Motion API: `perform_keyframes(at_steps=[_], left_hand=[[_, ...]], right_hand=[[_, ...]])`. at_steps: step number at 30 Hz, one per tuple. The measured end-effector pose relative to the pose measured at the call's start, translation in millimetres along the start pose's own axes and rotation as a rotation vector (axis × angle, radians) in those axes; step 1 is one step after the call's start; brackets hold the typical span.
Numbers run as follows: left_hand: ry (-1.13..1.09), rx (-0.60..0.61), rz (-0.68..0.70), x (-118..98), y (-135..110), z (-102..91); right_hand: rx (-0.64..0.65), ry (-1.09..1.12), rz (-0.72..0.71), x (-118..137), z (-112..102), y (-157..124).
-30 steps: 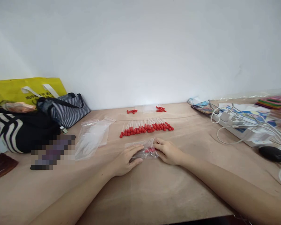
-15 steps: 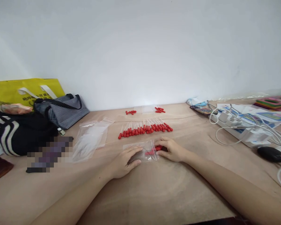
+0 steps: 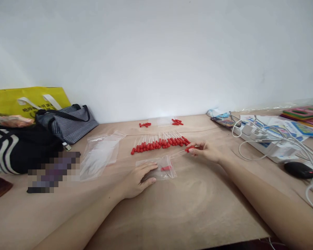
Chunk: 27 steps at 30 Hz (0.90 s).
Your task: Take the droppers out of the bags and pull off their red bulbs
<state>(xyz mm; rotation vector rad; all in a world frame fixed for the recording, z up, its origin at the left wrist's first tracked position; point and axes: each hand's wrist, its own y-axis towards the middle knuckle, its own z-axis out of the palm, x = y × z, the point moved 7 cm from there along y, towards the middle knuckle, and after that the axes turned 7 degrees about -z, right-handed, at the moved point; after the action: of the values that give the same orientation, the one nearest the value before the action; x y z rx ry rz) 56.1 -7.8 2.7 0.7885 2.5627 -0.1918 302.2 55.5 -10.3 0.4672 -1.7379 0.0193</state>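
Note:
My left hand (image 3: pixel 142 178) lies with outstretched fingers on a small clear zip bag (image 3: pixel 156 173). Inside that bag a red bulb (image 3: pixel 166 168) shows through the plastic. To the right of the bag's mouth, my right hand (image 3: pixel 205 151) pinches a few red-bulbed droppers (image 3: pixel 190 149) by their bulbs. Their thin clear stems point left towards the bag. Just beyond lies a row of many more droppers (image 3: pixel 156 144), bulbs towards me and stems towards the wall.
Larger clear bags (image 3: pixel 101 152) lie at left, near a striped bag (image 3: pixel 70 121) and a yellow bag (image 3: pixel 41 99). Loose red bulbs (image 3: pixel 145 124) lie near the wall. A power strip (image 3: pixel 266 149) with tangled white cables and a black mouse (image 3: pixel 299 170) are at right.
My right hand has moved right, away from the bag's mouth, drawing droppers with it so that their stems now show. My left hand stays on the bag.

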Motion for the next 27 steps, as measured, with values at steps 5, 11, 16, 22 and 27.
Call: perform_keyframes(at_steps=[5,11,16,22,27], left_hand=[[-0.002,-0.008,0.009,1.3,0.7,-0.1],[0.001,-0.006,0.016,2.5,0.8,0.5],[-0.014,-0.01,0.021,1.6,0.5,0.1],[-0.019,0.0,0.022,3.9,-0.2,1.5],[-0.021,-0.005,0.029,4.4,-0.3,1.9]], right_hand=[[-0.316,0.121,-0.033,-7.7,-40.0,1.4],[-0.633,-0.161,-0.236,1.5,-42.6,7.1],[-0.628,-0.49,-0.314,8.8,-23.0,22.2],[-0.552,-0.697,-0.345,8.8,-9.3,33.3],[-0.514,-0.788,-0.322,2.1,-4.9,33.4]])
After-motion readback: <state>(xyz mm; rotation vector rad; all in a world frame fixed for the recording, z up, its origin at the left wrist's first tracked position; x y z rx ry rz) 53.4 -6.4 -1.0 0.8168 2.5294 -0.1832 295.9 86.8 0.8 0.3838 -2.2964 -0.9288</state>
